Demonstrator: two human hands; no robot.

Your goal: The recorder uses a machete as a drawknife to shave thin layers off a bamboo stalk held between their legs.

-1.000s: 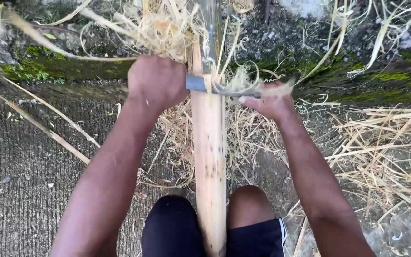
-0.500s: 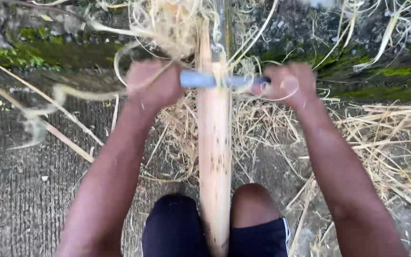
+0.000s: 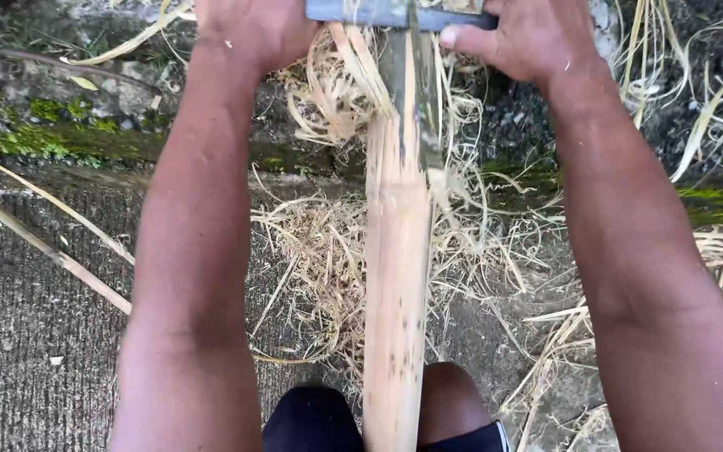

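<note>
The left hand (image 3: 253, 29) and the right hand (image 3: 529, 38) each gripped one end of a grey metal blade (image 3: 378, 12), which lay crosswise at the top of the view, touching a bamboo pole (image 3: 397, 276). The pole ran lengthwise away from the person, its near end between the knees, its far end pointing toward a mossy stone ledge (image 3: 35, 125). Pale curled shavings (image 3: 340, 92) hung beside the blade. Below lay rough grey concrete ground (image 3: 27, 351), strewn with dry strips and split slivers (image 3: 43, 243).
</note>
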